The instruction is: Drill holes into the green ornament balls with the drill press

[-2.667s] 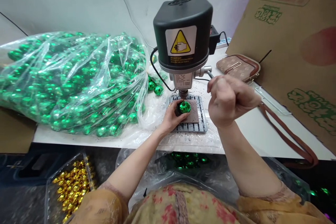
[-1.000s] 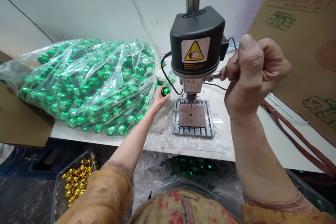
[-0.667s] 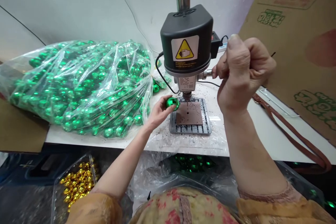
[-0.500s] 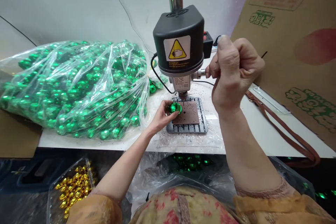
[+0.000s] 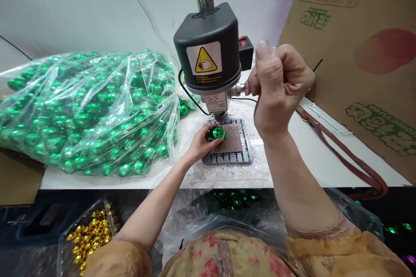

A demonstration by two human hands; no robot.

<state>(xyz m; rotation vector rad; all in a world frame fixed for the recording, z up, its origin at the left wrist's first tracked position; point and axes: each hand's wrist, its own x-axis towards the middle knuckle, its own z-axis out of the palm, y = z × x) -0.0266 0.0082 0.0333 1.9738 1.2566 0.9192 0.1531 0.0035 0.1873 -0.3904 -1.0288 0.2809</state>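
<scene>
A small drill press (image 5: 206, 47) with a black motor housing and a warning label stands on the white table. My left hand (image 5: 203, 142) grips a shiny green faceted ball (image 5: 217, 133) between thumb and fingers, just under the drill chuck (image 5: 220, 117). Beneath the ball lies a brown board (image 5: 232, 143) on the slotted metal base (image 5: 242, 156), with dark shavings scattered around. Raised at the machine's right side, my right hand (image 5: 279, 82) is closed around the feed handle, which is mostly hidden by the fingers.
A large clear bag of green balls (image 5: 97, 112) fills the left of the table. A cardboard box (image 5: 360, 52) and a brown strap (image 5: 344, 151) are at right. Below the table edge sit a clear bin of gold balls (image 5: 92, 233) and more green balls (image 5: 227, 199).
The green ball in my left hand has moved right, from beside the drill bit to under the chuck. My right hand stays on the handle. The whole view has shifted slightly.
</scene>
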